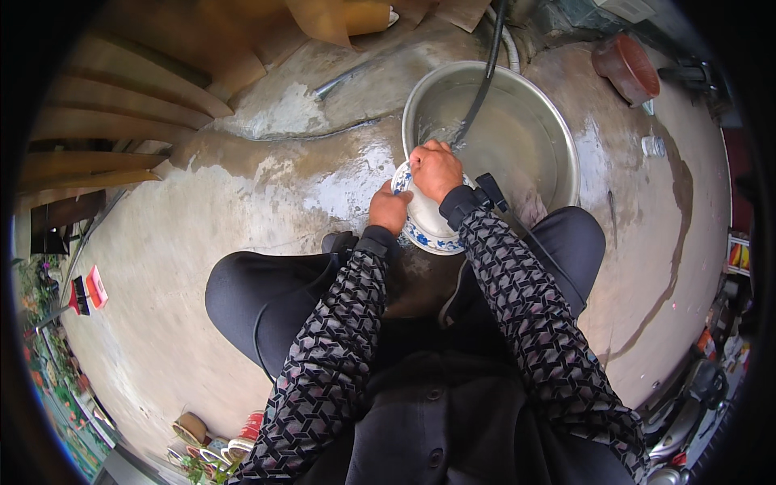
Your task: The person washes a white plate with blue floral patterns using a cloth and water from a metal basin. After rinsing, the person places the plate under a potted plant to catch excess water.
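Observation:
A white plate with a blue floral rim (427, 221) is tilted at the near left edge of a large round metal basin (576, 163). My left hand (390, 208) grips its left rim, thumb on the face. Over the plate's upper part, my right hand (435, 170) has its fingers curled; whether it holds something small is hidden. A black hose (487, 85) runs down into the basin, its lower end near my right knuckles, and the water there ripples. A pale cloth (529, 208) lies at the basin's near side, beside my right knee.
A reddish-brown plastic tub (627, 70) and a small white container (653, 147) are on the concrete floor at right. Brown sheets (121, 109) lean at upper left. A broom (79, 296) and dustpan (96, 287) stand far left. Flowerpots (191, 427) are at lower left.

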`<state>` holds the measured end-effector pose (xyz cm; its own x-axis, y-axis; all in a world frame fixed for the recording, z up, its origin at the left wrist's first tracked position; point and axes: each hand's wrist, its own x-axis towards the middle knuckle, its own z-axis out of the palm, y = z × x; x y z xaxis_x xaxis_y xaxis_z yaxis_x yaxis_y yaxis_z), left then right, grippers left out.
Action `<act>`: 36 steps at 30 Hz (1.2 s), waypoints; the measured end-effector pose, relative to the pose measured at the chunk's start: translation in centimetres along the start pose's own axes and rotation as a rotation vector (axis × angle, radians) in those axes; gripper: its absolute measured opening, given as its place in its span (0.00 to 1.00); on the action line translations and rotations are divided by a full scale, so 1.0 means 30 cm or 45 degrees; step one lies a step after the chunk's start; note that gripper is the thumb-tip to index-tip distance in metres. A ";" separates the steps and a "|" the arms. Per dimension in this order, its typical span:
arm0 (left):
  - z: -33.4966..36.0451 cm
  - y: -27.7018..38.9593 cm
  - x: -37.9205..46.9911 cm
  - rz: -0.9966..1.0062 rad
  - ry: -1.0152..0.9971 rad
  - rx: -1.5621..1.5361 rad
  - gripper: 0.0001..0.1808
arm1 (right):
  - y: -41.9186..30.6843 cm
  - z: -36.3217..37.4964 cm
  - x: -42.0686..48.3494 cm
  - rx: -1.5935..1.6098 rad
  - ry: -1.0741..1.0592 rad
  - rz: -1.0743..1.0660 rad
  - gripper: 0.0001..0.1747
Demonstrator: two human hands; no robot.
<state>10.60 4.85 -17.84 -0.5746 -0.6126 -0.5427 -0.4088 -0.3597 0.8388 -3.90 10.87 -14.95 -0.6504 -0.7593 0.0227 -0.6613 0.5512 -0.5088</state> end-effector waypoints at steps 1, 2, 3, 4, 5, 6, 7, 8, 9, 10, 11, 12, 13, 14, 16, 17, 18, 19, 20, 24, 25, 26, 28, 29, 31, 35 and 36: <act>0.000 -0.005 0.001 -0.009 -0.009 -0.012 0.20 | -0.002 -0.004 0.010 -0.028 -0.036 0.029 0.04; 0.000 -0.011 0.005 -0.003 -0.018 -0.024 0.21 | -0.002 -0.010 0.022 -0.030 -0.097 0.058 0.04; 0.000 -0.019 0.011 0.009 -0.028 -0.034 0.21 | 0.001 -0.017 0.038 -0.046 -0.169 0.101 0.05; -0.002 -0.027 0.018 0.024 -0.013 0.034 0.21 | 0.003 -0.024 0.051 -0.051 -0.270 0.140 0.05; -0.002 -0.037 0.020 0.039 -0.018 0.021 0.21 | 0.008 -0.031 0.064 -0.087 -0.288 0.136 0.06; -0.003 -0.044 0.024 0.053 -0.024 0.008 0.21 | 0.014 -0.038 0.077 -0.111 -0.329 0.129 0.07; -0.002 -0.049 0.026 0.067 -0.031 -0.005 0.21 | 0.015 -0.040 0.082 -0.152 -0.329 0.133 0.08; -0.001 -0.051 0.027 0.076 -0.036 0.004 0.20 | 0.019 -0.043 0.087 -0.170 -0.339 0.119 0.08; 0.000 -0.051 0.026 0.086 -0.040 0.012 0.20 | 0.017 -0.041 0.087 -0.128 -0.337 0.032 0.05; 0.002 -0.049 0.021 0.087 -0.047 0.021 0.19 | 0.018 -0.041 0.087 -0.113 -0.283 -0.037 0.02; 0.003 -0.044 0.018 0.089 -0.031 0.075 0.19 | 0.015 -0.038 0.085 -0.112 -0.305 -0.068 0.02; 0.004 -0.036 0.017 0.092 -0.015 0.126 0.19 | 0.014 -0.036 0.084 -0.067 -0.296 -0.114 0.02; 0.004 -0.030 0.012 0.106 0.003 0.196 0.19 | 0.013 -0.035 0.084 -0.035 -0.367 -0.117 0.04; 0.005 -0.024 0.005 0.090 0.005 0.208 0.18 | 0.011 -0.034 0.085 0.024 -0.445 -0.148 0.07; 0.004 -0.010 0.000 0.104 0.014 0.287 0.18 | 0.011 -0.038 0.094 -0.130 -0.396 -0.138 0.07; 0.006 -0.003 -0.003 0.083 -0.011 0.239 0.18 | 0.012 -0.039 0.100 -0.229 -0.348 -0.121 0.07; 0.006 0.001 -0.003 0.079 -0.020 0.196 0.18 | 0.014 -0.042 0.106 -0.256 -0.383 -0.078 0.07; 0.005 0.006 -0.004 0.074 -0.028 0.152 0.18 | 0.013 -0.040 0.110 -0.196 -0.434 -0.179 0.07; 0.005 0.008 -0.008 0.072 -0.038 0.114 0.19 | 0.015 -0.040 0.114 -0.187 -0.458 -0.233 0.07; 0.001 0.016 -0.021 0.109 0.006 0.295 0.20 | 0.018 -0.027 0.127 -0.212 -0.482 -0.209 0.08; 0.001 0.019 -0.024 0.100 0.006 0.328 0.20 | 0.020 -0.024 0.130 -0.231 -0.460 -0.222 0.08; -0.001 0.025 -0.022 0.131 0.025 0.358 0.21 | 0.020 -0.020 0.136 -0.249 -0.451 -0.241 0.08; 0.000 0.031 -0.027 0.105 0.021 0.336 0.21 | 0.026 -0.015 0.145 -0.263 -0.499 -0.225 0.08; 0.000 0.035 -0.025 0.084 0.024 0.322 0.21 | 0.030 -0.013 0.150 -0.236 -0.447 -0.257 0.07; 0.000 0.039 -0.027 0.110 0.039 0.296 0.20 | 0.035 -0.010 0.153 -0.209 -0.403 -0.265 0.04; 0.004 0.041 -0.029 0.130 0.054 0.276 0.18 | 0.043 -0.005 0.149 -0.204 -0.410 -0.337 0.03; 0.005 0.039 -0.032 0.129 0.061 0.260 0.18 | 0.043 -0.004 0.148 -0.188 -0.452 -0.381 0.04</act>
<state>10.57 5.12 -16.33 -0.5876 -0.6727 -0.4497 -0.4889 -0.1476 0.8598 -7.69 8.26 -15.40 -0.2727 -0.9489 -0.1587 -0.8624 0.3142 -0.3969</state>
